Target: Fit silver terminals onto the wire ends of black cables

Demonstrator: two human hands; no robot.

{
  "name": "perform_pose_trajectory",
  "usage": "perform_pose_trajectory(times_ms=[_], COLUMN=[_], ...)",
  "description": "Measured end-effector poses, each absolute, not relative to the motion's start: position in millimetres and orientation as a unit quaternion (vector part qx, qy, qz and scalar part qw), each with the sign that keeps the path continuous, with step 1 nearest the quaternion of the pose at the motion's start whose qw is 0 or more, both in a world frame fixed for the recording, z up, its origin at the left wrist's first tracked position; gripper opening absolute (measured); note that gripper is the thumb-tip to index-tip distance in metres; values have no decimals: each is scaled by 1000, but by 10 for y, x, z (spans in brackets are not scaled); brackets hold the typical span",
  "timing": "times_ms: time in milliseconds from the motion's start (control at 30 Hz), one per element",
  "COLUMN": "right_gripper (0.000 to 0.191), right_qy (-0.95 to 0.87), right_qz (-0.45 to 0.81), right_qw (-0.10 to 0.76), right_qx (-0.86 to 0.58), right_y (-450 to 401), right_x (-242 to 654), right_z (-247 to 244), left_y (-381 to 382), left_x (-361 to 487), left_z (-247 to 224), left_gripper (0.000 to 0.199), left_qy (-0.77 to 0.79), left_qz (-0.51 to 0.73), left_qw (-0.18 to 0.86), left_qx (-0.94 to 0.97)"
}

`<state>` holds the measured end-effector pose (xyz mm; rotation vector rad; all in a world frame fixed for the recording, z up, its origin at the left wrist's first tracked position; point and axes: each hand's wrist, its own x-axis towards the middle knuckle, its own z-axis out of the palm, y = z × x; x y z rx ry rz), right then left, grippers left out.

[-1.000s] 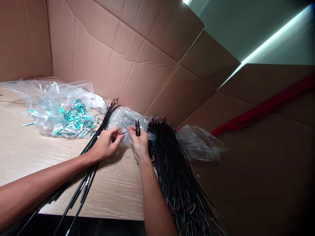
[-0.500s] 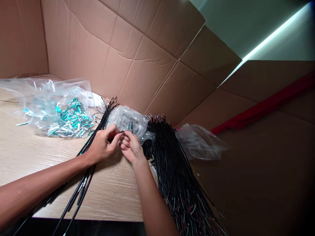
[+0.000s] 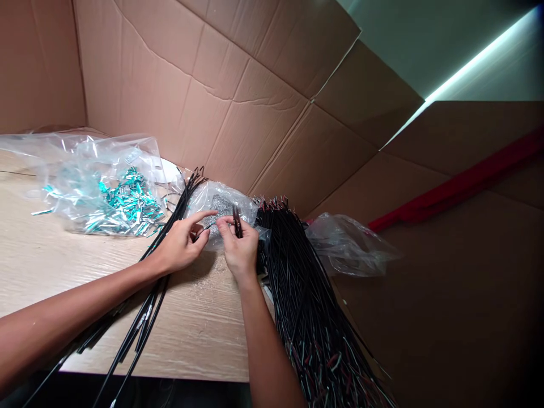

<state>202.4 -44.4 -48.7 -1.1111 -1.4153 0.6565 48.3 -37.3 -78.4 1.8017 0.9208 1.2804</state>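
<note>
My left hand [image 3: 181, 243] is closed around a thin black cable [image 3: 196, 237], its index finger stretched toward the right hand. Most of that cable is hidden by the fingers. Close by on the right, my right hand [image 3: 241, 249] grips a small dark two-pronged tool [image 3: 237, 222], prongs pointing up; its exact kind is unclear. The right thumb and index finger are at the thin end between the hands. Behind them lies a clear plastic bag [image 3: 199, 199] holding many tiny metallic pieces [image 3: 221, 205]. Loose black cables [image 3: 187, 195] run under my left forearm.
A thick bundle of black cables [image 3: 297, 272] with bared coloured ends hangs at the right. At left, a clear bag [image 3: 80, 164] holds teal and silver scraps [image 3: 134, 198]. Cardboard walls [image 3: 178, 85] stand behind the wooden table [image 3: 204, 340]. Another plastic bag [image 3: 352, 243] lies right.
My right hand has moved slightly right and turned upward, and the dark two-pronged tool now shows in it. My left index finger has stretched out from its pinch.
</note>
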Motion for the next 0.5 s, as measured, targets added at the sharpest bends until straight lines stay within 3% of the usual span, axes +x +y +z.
perform_pose_trajectory(times_ms=[233,500], right_gripper=[20,27], right_qy=[-564,-532], right_qz=[283,309], right_qw=[602,615], right_qx=[-490,-493], right_y=[-426,-401], right_x=[2107,2152], right_z=[-452,-464], left_y=[-279,-276], left_x=[462,452], left_z=[-741,-754], left_gripper=[28,25], left_qy=[267,195], left_qz=[431,418], left_qw=[660,718], left_qx=[555,522])
